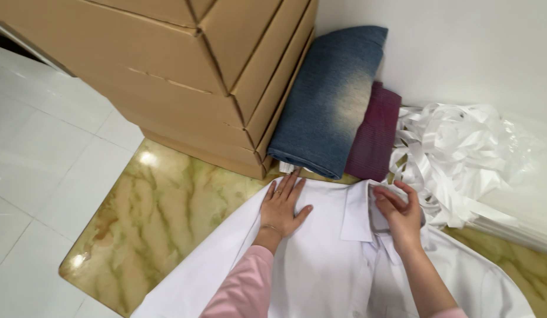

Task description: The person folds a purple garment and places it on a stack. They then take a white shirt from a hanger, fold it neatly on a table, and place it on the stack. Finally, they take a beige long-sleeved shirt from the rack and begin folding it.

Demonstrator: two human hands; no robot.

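A white collared shirt (320, 265) lies spread on a green-veined marble tabletop (161, 218). My left hand (282, 206) rests flat on the shirt's shoulder area, fingers spread, palm down. My right hand (400, 215) pinches the shirt's collar (358, 209) near its right side, fingers curled around the fabric edge. Both my sleeves are pink.
Stacked cardboard boxes (185, 70) stand at the table's back left. Folded blue jeans (332, 100) and a folded maroon garment (373, 135) lean beside them. A heap of white strips and clear plastic bags (461, 153) lies at the right. White floor tiles (38, 147) lie left.
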